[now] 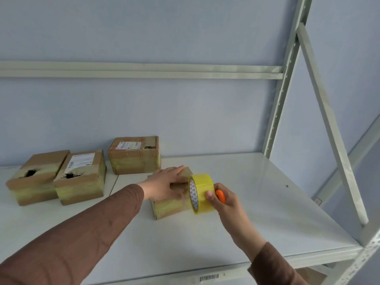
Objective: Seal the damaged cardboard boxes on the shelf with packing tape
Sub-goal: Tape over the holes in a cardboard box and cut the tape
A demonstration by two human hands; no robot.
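My left hand (pixel 164 185) lies flat on top of the box (pixel 170 204) near the shelf (pixel 257 202) middle, fingers straight, pressing it down. My right hand (pixel 223 199) grips the tape (pixel 200 193), thumb on the roll's face, with an orange cutter (pixel 220 196) tucked in the same grip. The roll sits against the box's right end; clear tape looks stretched over the top, hard to be sure.

Risks, as I judge them:
- Box is small and the shelf slick. If I pull the roll without enough left-hand pressure, the box slides or tips toward me.
- Clear tape could fold on itself or wrinkle if I angle the roll off the box line.
- Holding cutter and roll together is awkward; the cutter may slip, or nick my fingers when I shift to cut.
- My palm covers the box top, so I could tape over my own fingers or miss the tear.

Three more boxes wait behind: two at left (pixel 35 177) (pixel 81 177) with open holes, one at back (pixel 134 155) with a torn corner.
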